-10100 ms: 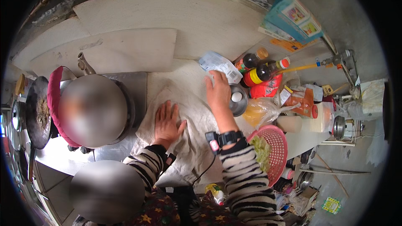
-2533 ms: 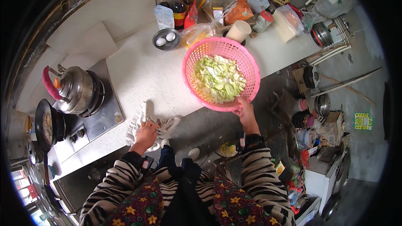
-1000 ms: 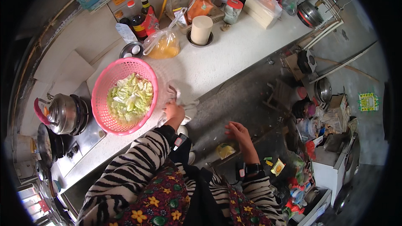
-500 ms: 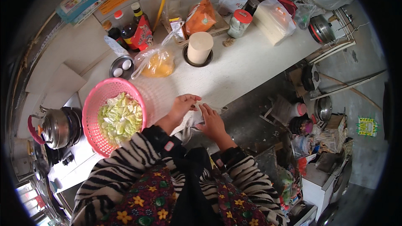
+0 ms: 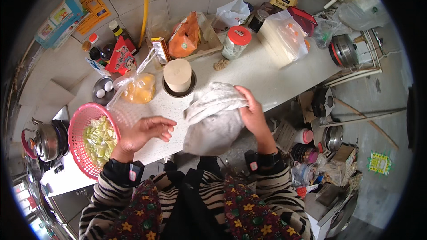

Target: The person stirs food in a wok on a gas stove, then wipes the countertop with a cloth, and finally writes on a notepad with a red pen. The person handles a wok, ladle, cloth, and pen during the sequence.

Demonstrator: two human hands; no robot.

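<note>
My right hand (image 5: pixel 254 112) grips the edge of a pale grey cloth (image 5: pixel 213 129), which hangs in loose folds over the counter's front edge. To the left of the cloth, my left hand (image 5: pixel 148 133) is empty, its fingers apart and slightly curled above the counter. Left of that hand stands a pink plastic colander (image 5: pixel 76 124) with chopped cabbage (image 5: pixel 98 140) in it. Just beyond the cloth, a beige cylindrical block (image 5: pixel 177 75) sits in a dark round dish (image 5: pixel 192 90).
A kettle (image 5: pixel 46 140) stands on the stove at left. Farther back are a metal bowl with two eggs (image 5: pixel 101 93), a tied bag of yellow food (image 5: pixel 138 90), sauce bottles (image 5: pixel 121 33), a red-lidded jar (image 5: pixel 235 44) and a bagged white block (image 5: pixel 282 40). Pots and clutter crowd the right.
My hands have moved apart, the left one leftward and the right one rightward and farther out. The cloth has come up from below the counter edge, spread out in my right hand.
</note>
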